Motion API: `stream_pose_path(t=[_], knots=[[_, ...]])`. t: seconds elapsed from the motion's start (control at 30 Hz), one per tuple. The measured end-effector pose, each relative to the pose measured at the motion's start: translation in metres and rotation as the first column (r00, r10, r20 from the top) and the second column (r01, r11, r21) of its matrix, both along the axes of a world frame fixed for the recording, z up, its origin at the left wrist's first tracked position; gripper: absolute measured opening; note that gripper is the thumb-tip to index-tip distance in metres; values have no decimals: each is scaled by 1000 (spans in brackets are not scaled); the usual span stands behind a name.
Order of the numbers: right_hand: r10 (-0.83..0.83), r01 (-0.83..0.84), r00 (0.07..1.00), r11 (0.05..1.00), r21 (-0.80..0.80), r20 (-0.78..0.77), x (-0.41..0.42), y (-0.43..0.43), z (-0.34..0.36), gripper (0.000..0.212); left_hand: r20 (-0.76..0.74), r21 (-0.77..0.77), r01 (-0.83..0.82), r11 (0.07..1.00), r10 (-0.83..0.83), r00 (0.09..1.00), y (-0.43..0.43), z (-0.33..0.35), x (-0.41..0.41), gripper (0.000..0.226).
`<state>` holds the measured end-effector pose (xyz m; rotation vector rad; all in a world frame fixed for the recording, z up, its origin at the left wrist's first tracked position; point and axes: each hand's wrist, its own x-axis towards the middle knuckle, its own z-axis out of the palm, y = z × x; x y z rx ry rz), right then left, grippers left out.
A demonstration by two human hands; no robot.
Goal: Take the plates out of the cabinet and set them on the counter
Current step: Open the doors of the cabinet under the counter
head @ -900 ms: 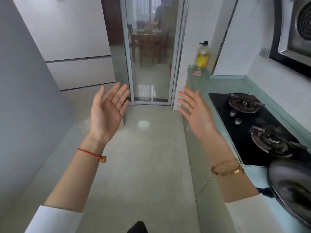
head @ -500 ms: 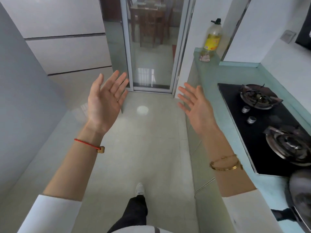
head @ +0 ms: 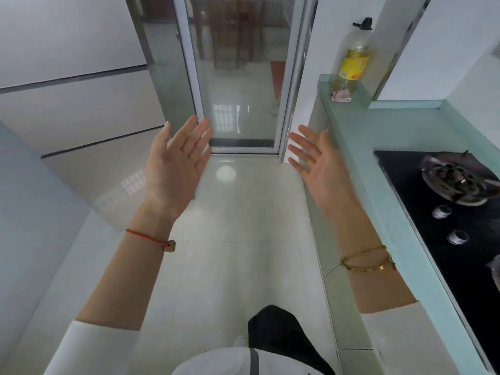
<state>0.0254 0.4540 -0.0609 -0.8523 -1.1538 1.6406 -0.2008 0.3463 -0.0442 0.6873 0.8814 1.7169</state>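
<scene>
Both palms are spread and hold nothing: the left hand (head: 176, 166) and right hand (head: 322, 169) hang over the floor, left of the counter (head: 378, 169). No plates or cabinet interior can be made out beside that counter.

Bench (head: 384, 169): pale teal top, runs along right side, just right of right grip (head: 322, 169). Cabinet fronts (head: 349, 301) below it shut. Plates not visible.
</scene>
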Motion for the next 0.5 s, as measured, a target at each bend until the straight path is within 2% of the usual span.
stream_pose_path(t=[0.2,0.5], knots=[[-16,16,1000,1000,-22,-1,-41,91,-15,46,11,-16,25,1000,-25,1000,96,-13,-36,57],[10,-10,1000,1000,-26,-14,-98,272,-17,43,-13,-30,4,1000,-5,1000,275,-16,-86,57]])
